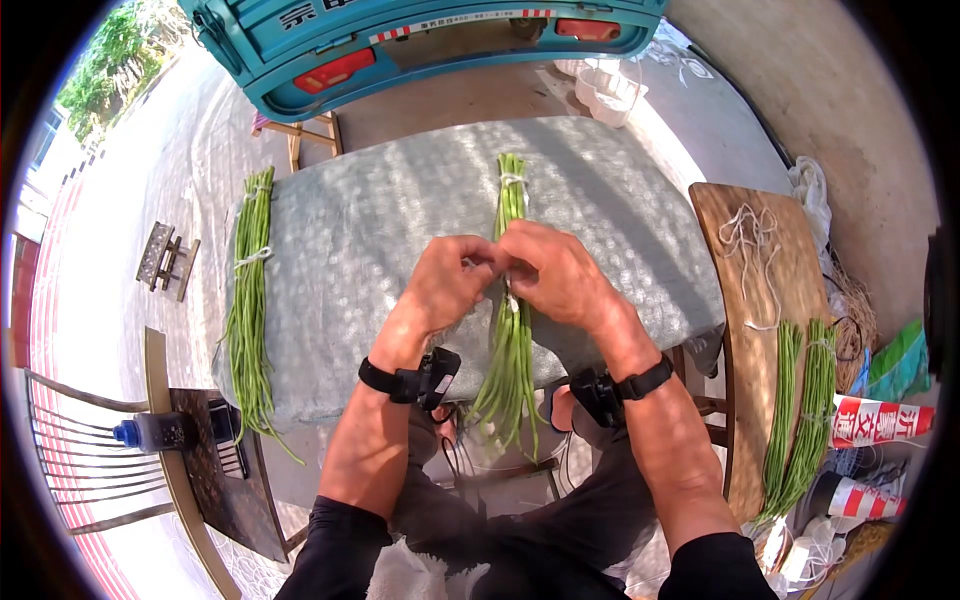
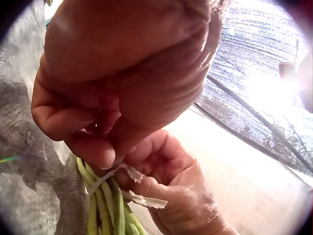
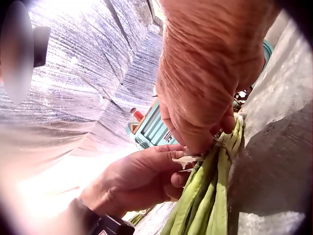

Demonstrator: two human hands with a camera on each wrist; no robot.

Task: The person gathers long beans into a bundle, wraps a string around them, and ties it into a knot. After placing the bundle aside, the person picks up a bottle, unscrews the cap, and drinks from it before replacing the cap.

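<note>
A bundle of long green beans [image 1: 512, 350] lies lengthwise on the cloth-covered table, with a white tie [image 1: 512, 179] round its upper part. Over its middle, my left hand [image 1: 450, 280] and right hand [image 1: 555, 272] meet, fingertips close together. In the left wrist view, a white string [image 2: 100, 182] goes round the beans [image 2: 105, 208], and the left hand [image 2: 122, 73] pinches it at the bundle. The right hand [image 3: 205, 83] pinches the string [image 3: 225, 144] in the right wrist view, beside the frayed white ends [image 3: 188, 160].
Another tied bean bundle [image 1: 250, 300] lies on the table's left side. On the wooden bench [image 1: 745, 400] at the right are more beans [image 1: 812, 420] and loose white strings [image 1: 750, 240]. A teal vehicle [image 1: 420, 50] stands beyond the table [image 1: 370, 200]; a chair [image 1: 165, 440] is at left.
</note>
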